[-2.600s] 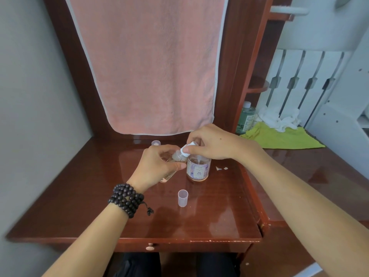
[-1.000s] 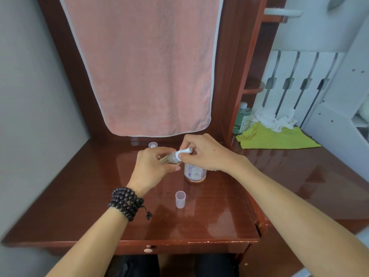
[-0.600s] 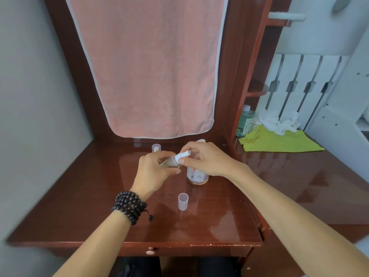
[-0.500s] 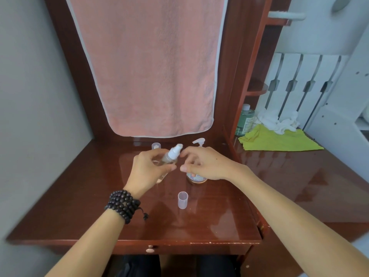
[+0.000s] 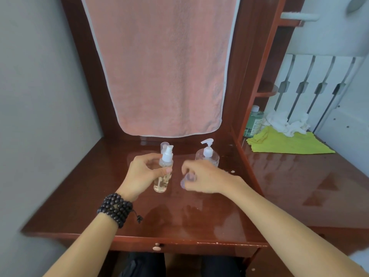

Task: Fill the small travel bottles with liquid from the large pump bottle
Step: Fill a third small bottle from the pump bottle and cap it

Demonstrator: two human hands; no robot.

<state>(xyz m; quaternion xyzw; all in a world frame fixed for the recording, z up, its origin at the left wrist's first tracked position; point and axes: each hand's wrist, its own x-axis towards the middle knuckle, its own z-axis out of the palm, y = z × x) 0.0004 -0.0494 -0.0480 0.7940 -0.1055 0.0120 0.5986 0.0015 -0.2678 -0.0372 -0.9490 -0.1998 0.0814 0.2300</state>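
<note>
Left grip holds the travel bottle upright for capping; right grip pinches what looks like its clear cap, blurred.

Both forearms are bare, with no sleeves showing. On the wrist of the left hand sits a bracelet of dark round beads wound in several loops, with a short dark cord and knot hanging from it. The right hand wears nothing. Dark trousers cover the legs at the bottom edge.
</note>
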